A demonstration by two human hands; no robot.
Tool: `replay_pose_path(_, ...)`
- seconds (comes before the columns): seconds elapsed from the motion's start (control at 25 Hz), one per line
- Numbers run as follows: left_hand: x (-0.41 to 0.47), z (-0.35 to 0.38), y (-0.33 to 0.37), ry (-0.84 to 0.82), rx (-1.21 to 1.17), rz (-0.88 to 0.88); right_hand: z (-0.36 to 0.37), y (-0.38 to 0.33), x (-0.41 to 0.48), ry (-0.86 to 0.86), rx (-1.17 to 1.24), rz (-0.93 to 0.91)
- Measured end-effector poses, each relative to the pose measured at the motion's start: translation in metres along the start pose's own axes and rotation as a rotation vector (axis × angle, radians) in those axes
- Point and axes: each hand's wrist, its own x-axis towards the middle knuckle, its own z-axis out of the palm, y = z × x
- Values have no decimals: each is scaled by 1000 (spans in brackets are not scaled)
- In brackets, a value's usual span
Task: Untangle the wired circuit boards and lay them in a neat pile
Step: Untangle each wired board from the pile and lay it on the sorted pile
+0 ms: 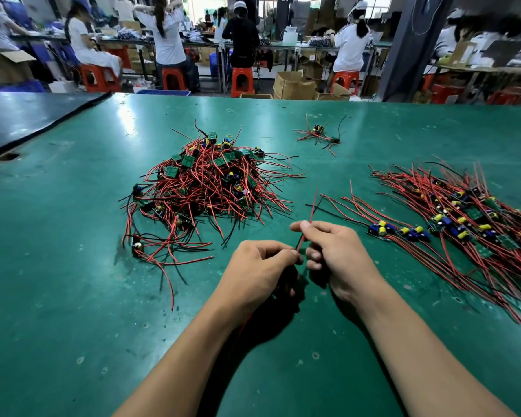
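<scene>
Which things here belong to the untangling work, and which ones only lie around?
Job: tangled heap of wired circuit boards, neat pile, red wire pinched by left hand and right hand.
Lying about: cardboard boxes, orange stools, blue crate.

Workers on orange stools (242,81) sit at benches beyond cardboard boxes (294,85).

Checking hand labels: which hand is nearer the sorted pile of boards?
Right. The right hand is just left of the sorted pile; the left hand is further left, beyond the right one. Both pinch a red wire.
</scene>
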Motion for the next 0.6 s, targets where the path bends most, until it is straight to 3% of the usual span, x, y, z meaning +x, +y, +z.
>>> replay_pose_path(0.28, -4, -3, 2, -177, 69, -38, -14, -13, 9, 204, 344, 26)
replay_pose_path(0.6, -2, -6, 0, -153, 80, -46, -19, -24, 6, 80, 701, 172)
